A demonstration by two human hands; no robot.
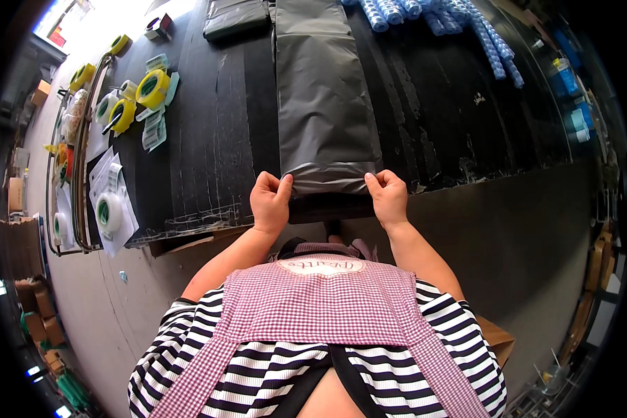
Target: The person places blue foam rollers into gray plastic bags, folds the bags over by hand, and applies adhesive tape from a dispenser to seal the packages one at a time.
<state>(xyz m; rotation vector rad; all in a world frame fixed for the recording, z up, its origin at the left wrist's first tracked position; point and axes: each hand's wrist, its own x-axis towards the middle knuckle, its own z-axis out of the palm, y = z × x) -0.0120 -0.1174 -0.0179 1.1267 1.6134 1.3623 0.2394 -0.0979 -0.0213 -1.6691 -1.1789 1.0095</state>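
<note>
A long dark grey plastic mailing bag (320,97) lies flat across the black table, running away from me. At the table's near edge my left hand (270,200) pinches its near left corner between thumb and forefinger. My right hand (389,196) grips the near right corner in the same way. Between the hands the near end of the bag hangs slightly over the edge, and a crease or fold line crosses it. Both hands are closed on the plastic.
Beyond lies a stack of folded grey bags (235,17). Blue-and-white patterned rolls (432,14) are heaped at the far right. On the left sit yellow tape rolls (152,88), label strips (155,129), a white tape roll (109,212) on papers, and a metal rail (83,150).
</note>
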